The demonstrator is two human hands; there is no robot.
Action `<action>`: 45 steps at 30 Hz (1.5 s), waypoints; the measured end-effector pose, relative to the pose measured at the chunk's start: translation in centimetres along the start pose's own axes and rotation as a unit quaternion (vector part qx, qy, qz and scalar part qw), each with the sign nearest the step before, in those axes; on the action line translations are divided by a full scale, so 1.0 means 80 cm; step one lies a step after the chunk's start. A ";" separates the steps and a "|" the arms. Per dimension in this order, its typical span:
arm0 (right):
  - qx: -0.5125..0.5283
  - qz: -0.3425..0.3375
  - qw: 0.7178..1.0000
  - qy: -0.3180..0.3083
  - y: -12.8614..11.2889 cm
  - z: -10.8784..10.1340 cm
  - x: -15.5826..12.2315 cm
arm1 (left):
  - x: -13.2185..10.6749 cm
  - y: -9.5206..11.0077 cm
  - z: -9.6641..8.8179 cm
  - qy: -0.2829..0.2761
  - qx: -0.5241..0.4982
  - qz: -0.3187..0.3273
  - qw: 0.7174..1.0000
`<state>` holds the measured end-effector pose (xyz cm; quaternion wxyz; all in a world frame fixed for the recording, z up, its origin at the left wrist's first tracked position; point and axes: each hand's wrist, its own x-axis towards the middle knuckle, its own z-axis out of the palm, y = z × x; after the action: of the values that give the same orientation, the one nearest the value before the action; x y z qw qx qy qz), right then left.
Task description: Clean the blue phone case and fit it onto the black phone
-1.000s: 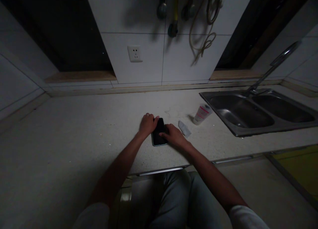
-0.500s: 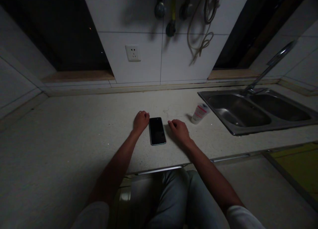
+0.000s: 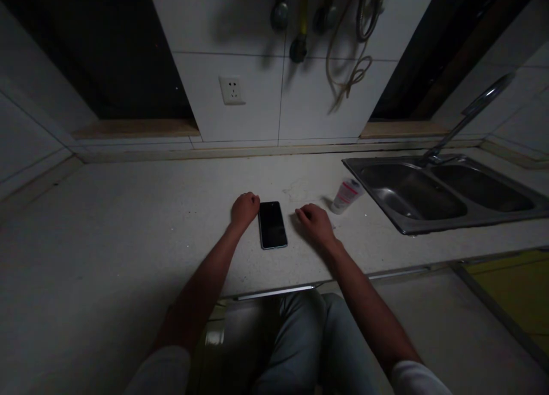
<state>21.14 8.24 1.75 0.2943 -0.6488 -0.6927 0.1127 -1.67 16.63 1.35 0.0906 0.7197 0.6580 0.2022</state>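
A smartphone (image 3: pixel 273 226) with a dark screen lies flat on the pale countertop (image 3: pixel 141 212), its long side pointing away from me. My left hand (image 3: pixel 246 208) rests in a loose fist against or just beside the phone's upper left edge. On the other side, my right hand (image 3: pixel 315 219) is curled with thumb and fingers together, a small gap away from the phone. I see nothing held in either hand. Just beyond my right hand stands a plastic cup (image 3: pixel 345 196) with pink-red print, looking tilted in this view.
A double-bowl steel sink (image 3: pixel 398 226) with a chrome faucet (image 3: pixel 467 118) is set into the counter at the right. On the tiled wall are a socket (image 3: pixel 232 90), pipe fittings (image 3: pixel 298 49) and a hanging cord (image 3: pixel 352 78). The counter's front edge (image 3: pixel 274 292) runs before my legs.
My right hand has shifted slightly right, away from the phone and closer to the cup. My left hand, the phone and the cup stay in place.
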 end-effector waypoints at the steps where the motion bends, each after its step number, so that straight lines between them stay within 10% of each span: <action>1: 0.005 -0.014 1.000 -0.011 -0.003 0.002 -0.001 | -0.004 0.004 -0.002 -0.016 0.009 -0.008 1.000; 15: -0.009 -0.075 0.992 -0.100 -0.023 0.017 -0.013 | -0.062 0.044 -0.031 -0.096 0.053 -0.038 0.993; 24: 0.100 -0.005 0.992 -0.074 -0.017 0.024 -0.014 | -0.050 0.024 -0.021 -0.109 -0.201 -0.066 0.971; 30: 0.383 0.050 0.921 -0.055 -0.011 0.042 -0.012 | -0.050 0.037 -0.005 -0.103 -0.544 -0.130 0.823; 37: 0.497 0.069 0.865 -0.024 -0.019 0.034 -0.006 | -0.053 0.044 -0.007 -0.319 -0.737 -0.203 0.560; 45: 0.502 0.097 0.856 0.075 -0.018 0.018 0.004 | -0.049 0.050 -0.003 -0.269 -0.788 -0.233 0.502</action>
<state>19.12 8.70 1.45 0.6189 -0.4831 -0.4513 0.4241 1.69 12.27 2.52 0.8367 0.1909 0.3147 0.4055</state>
